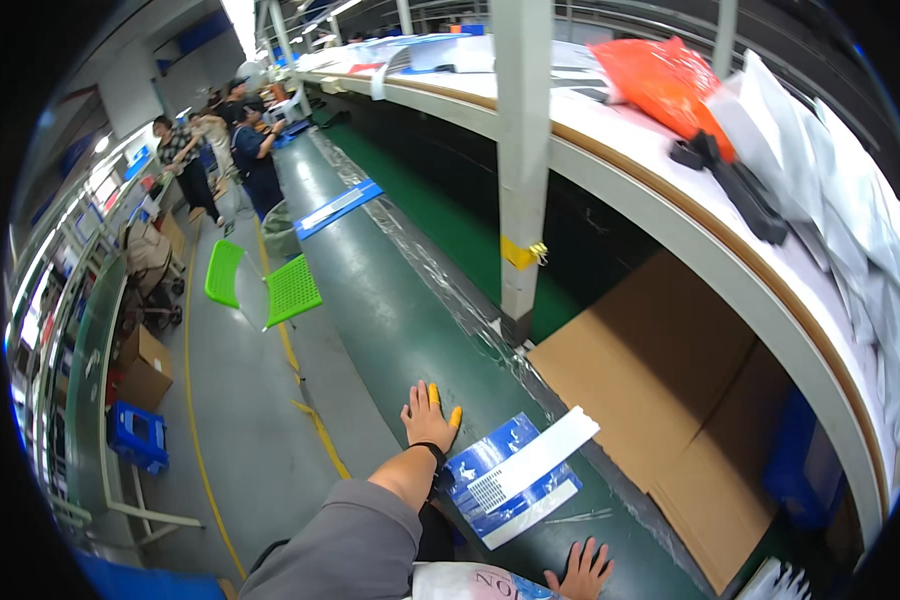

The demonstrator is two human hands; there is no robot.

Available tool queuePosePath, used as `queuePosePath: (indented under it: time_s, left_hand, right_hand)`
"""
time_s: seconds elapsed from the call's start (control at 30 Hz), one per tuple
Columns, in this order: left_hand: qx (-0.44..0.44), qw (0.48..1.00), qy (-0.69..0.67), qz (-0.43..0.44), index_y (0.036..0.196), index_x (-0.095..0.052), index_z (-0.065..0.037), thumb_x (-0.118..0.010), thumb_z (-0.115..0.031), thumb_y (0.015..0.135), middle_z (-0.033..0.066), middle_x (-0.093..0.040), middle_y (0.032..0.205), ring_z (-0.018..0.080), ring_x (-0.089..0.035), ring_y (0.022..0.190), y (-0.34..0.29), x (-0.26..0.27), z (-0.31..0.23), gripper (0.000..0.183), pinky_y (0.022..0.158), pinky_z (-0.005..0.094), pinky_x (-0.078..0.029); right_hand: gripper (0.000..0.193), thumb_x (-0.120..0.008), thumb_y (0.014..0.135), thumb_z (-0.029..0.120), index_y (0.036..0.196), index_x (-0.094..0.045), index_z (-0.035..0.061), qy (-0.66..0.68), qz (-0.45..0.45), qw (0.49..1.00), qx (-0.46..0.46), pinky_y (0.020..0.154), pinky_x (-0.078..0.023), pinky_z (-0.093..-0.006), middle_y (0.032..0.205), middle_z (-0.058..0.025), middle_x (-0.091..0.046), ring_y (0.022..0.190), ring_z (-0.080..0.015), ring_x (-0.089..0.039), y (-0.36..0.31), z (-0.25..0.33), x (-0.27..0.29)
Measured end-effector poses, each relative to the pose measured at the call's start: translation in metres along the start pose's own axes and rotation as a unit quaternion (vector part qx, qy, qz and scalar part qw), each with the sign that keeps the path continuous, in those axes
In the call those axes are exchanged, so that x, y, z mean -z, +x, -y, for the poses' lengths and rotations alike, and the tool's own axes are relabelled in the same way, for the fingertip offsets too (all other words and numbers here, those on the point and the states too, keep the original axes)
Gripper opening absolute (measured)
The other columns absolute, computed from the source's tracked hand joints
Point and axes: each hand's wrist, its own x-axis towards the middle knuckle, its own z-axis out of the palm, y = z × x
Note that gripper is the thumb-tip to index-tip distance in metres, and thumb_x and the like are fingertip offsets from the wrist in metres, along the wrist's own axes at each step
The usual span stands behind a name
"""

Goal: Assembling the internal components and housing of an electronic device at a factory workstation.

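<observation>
My left hand (pixel 431 418) lies with its fingers spread on the green bench top (pixel 380 330). Yellow covers sit on two of its digits, and a dark band circles the wrist. At the lower edge, my right hand (pixel 584 573) rests with fingers apart on the same bench, holding nothing. Between the hands lies a blue sheet or board (pixel 505 445) with pale strips across it. A long white strip (pixel 555 445) on it has a grid of small dark marks and sticks out past the board's right side. Neither hand appears to touch the board.
Farther along the bench lies another blue board (pixel 340 208). A white post (pixel 520 160) rises beside the bench, near a cardboard sheet (pixel 660 390). The raised shelf holds an orange bag (pixel 660 85). A green chair (pixel 292 290) stands left; people (pixel 250 150) are beyond it.
</observation>
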Motion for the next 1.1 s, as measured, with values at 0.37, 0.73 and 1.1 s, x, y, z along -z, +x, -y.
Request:
queuePosePath:
  time_s: [0.37, 0.73, 1.1]
  left_hand:
    - [-0.040, 0.999, -0.006, 0.018, 0.127, -0.027, -0.002, -0.041, -0.046, 0.078, 0.0143, -0.017, 0.136, 0.0271, -0.013, 0.126, -0.001, -0.001, -0.003, 0.067, 0.098, 0.0460, -0.015]
    - [-0.077, 0.928, -0.194, 0.308, 0.120, -0.035, 0.000, -0.064, -0.022, 0.065, 0.0202, -0.028, 0.127, 0.0346, -0.024, 0.120, 0.068, 0.046, 0.004, 0.065, 0.097, 0.0395, -0.026]
    - [-0.547, 0.746, -0.361, 0.120, 0.122, -0.033, -0.008, -0.056, -0.013, 0.073, 0.0151, -0.023, 0.127, 0.0334, -0.024, 0.116, 0.076, 0.017, -0.062, 0.054, 0.094, 0.0427, -0.021]
  right_hand:
    - [0.064, -0.045, 0.074, 0.047, 0.127, -0.034, 0.0122, -0.195, -0.025, 0.980, 0.004, 0.096, -0.018, -0.0528, 0.134, -0.0114, -0.025, 0.121, -0.0336, -0.023, -0.011, -0.010, -0.010]
    - [0.068, -0.052, 0.073, 0.039, 0.126, -0.032, 0.0013, 0.006, 0.083, 0.995, -0.053, 0.096, -0.017, -0.0521, 0.131, -0.0197, -0.027, 0.119, -0.0405, -0.023, 0.003, 0.003, 0.012]
    - [0.072, -0.060, 0.067, 0.031, 0.127, -0.031, 0.0035, 0.013, 0.065, 0.995, -0.072, 0.098, -0.014, -0.0509, 0.133, -0.0181, -0.024, 0.122, -0.0386, -0.019, 0.004, 0.020, 0.001]
